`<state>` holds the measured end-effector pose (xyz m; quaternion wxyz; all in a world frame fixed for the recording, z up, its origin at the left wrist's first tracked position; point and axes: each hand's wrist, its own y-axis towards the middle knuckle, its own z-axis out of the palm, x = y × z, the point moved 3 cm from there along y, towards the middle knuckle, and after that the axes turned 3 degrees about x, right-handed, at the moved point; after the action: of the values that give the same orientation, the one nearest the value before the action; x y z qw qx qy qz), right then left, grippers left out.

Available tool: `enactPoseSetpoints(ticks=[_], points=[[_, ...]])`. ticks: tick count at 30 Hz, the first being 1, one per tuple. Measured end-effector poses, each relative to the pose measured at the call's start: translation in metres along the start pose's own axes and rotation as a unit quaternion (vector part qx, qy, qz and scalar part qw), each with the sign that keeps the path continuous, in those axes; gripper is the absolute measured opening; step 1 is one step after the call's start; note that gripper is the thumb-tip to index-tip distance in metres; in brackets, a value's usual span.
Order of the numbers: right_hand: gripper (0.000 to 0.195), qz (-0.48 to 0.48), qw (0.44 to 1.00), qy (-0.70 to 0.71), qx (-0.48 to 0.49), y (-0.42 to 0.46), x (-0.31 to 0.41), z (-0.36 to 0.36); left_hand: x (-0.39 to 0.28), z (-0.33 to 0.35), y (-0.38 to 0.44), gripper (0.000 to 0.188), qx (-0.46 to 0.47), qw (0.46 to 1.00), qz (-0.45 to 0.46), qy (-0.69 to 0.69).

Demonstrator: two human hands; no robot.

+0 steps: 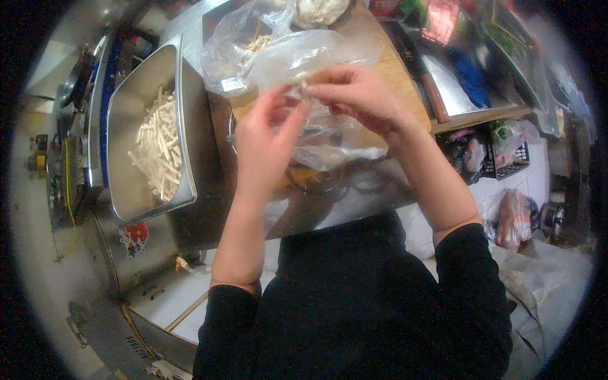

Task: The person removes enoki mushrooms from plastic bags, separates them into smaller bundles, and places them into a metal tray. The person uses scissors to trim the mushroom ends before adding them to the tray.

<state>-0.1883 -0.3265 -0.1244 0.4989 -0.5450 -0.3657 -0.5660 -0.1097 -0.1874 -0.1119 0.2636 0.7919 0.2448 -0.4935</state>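
Observation:
My left hand [270, 128] and my right hand [356, 95] meet over a wooden board [403, 90], fingertips pinching the gathered part of a clear plastic bag [304, 52]. The hands are slightly blurred, and what the bag holds is hard to make out. Just beyond my left hand lies another clear bag [218, 61] with thin pale strips [259, 43] inside. More crumpled clear plastic [327, 152] spreads beneath my wrists. To the left, a deep steel pan [126, 118] holds many pale, stick-shaped pieces [161, 142].
A pale round bundle [320, 10] sits at the board's far end. A cleaver with a wooden handle [434, 97] lies to the right, near a blue cloth [470, 78]. Black crates [513, 161] with bagged goods stand below right. A sheet-metal cabinet [137, 266] is lower left.

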Motion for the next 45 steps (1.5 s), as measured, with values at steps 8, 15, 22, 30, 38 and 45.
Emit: enactPoseSetpoints(ticks=[8,15,22,30,38,45], points=[[0.018,-0.146,0.901,-0.399,-0.085,0.001,0.01,-0.003,0.004,-0.01,0.008,0.022,-0.016,0.999,-0.05,-0.014],[0.016,-0.146,0.804,-0.576,-0.003,0.003,-0.011,0.006,0.0,-0.02,0.004,0.018,-0.008,0.972,0.137,0.193],[0.02,-0.135,0.795,-0.591,0.009,0.02,-0.022,0.013,0.001,0.0,-0.008,0.021,0.23,0.914,0.087,0.322],[0.015,-0.092,0.839,-0.533,-0.055,0.018,-0.014,-0.011,0.009,-0.008,-0.016,0.015,0.191,0.911,0.05,0.362],[0.016,-0.101,0.821,-0.561,-0.015,0.008,-0.001,-0.008,0.013,-0.009,-0.02,0.027,0.178,0.94,0.087,0.279],[0.016,-0.214,0.817,-0.535,-0.001,-0.009,0.011,0.013,0.002,-0.006,-0.005,0.026,0.028,0.997,0.035,0.057]])
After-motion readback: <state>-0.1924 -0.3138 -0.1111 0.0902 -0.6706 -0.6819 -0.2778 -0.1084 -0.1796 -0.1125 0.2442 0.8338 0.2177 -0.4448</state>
